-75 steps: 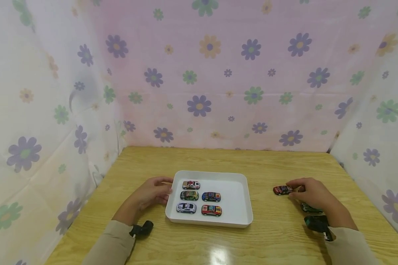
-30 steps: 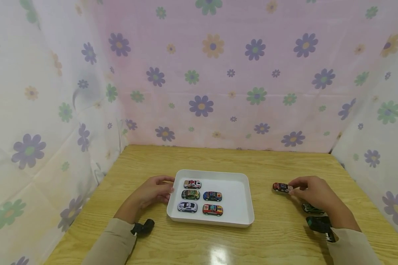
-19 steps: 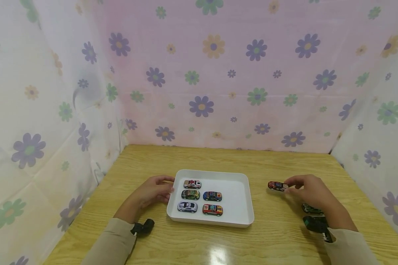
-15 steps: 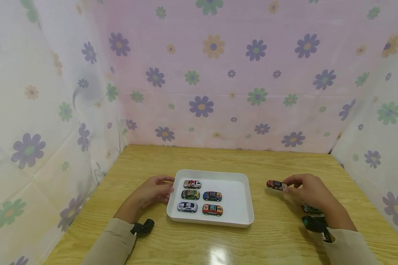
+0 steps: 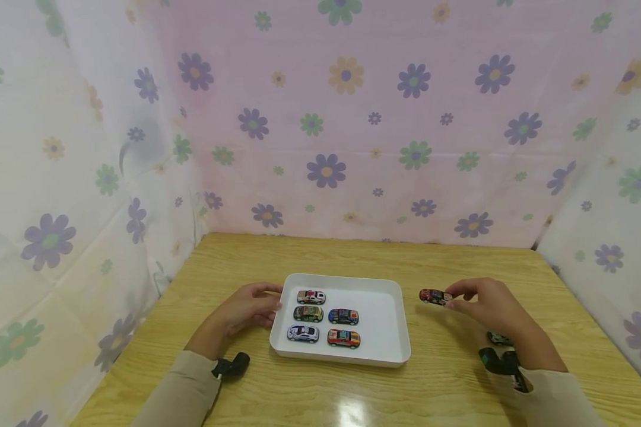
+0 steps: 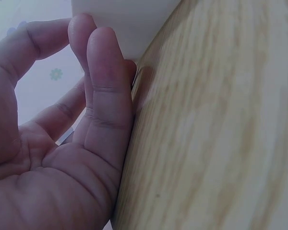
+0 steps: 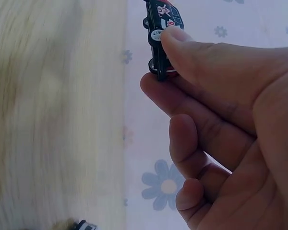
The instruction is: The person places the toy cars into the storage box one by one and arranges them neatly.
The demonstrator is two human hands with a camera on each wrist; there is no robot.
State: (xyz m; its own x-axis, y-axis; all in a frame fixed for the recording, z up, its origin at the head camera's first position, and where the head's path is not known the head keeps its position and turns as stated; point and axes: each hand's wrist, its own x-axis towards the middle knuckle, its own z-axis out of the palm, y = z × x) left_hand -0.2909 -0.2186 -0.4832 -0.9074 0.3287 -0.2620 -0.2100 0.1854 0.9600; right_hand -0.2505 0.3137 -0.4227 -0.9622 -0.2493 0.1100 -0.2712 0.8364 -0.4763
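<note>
Head view: the white tray (image 5: 387, 323) sits on the wooden tabletop (image 5: 438, 379), well in from the back edge, where flowered cloth (image 5: 326, 124) rises; more cloth lines both sides. Its white floor shows along the right end. A strip of wood separates that end from the red-and-black car (image 5: 431, 296), which the right hand (image 5: 488, 303) pinches at one end. The tray's raised right wall stands between them. The left hand (image 5: 246, 309) rests at the left wall, fingers gently bent. Inside, a red-and-white car (image 5: 311, 297), green-and-yellow car (image 5: 308, 314) and white-and-purple car (image 5: 302, 334) line the left; beside them lie a blue car (image 5: 344, 316) and red-and-yellow car (image 5: 344, 338). The right forearm partly hides a dark green car (image 5: 499, 338).

Left wrist view: fingertips touch the tray's outer wall, just above the wood.

Right wrist view: thumb and finger hold the car off the tabletop. A dark-and-white thing (image 7: 85, 225), cut off below, is too small to tell.
</note>
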